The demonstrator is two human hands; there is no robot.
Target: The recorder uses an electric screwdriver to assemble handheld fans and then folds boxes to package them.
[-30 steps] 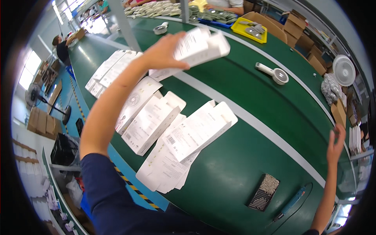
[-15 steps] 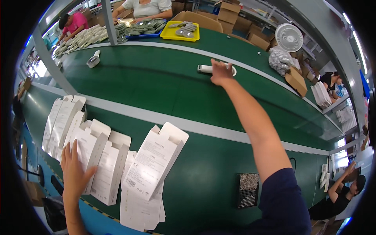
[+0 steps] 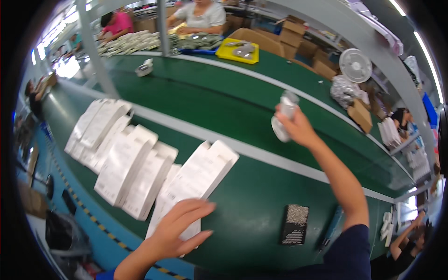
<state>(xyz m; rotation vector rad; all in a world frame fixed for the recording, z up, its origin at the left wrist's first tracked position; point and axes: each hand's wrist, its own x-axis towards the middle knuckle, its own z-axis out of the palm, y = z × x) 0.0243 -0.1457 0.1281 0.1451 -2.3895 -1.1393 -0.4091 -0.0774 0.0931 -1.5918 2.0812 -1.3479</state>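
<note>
My right hand is raised over the green conveyor belt and holds a small white handheld fan by its body. My left hand lies open, fingers spread, on the near end of a flat white carton. That carton overlaps a fanned row of several flat white cartons spread along the belt's near side. A white stripe runs down the belt between my two hands.
A black patterned pad lies on the belt near my right elbow. Across the belt sit a yellow tray, a tape roll, a white desk fan, cardboard boxes and people working at the far side.
My right hand has lifted the white fan off the belt and drawn it back toward me. My left hand has moved right onto the nearest carton. The view swung left.
</note>
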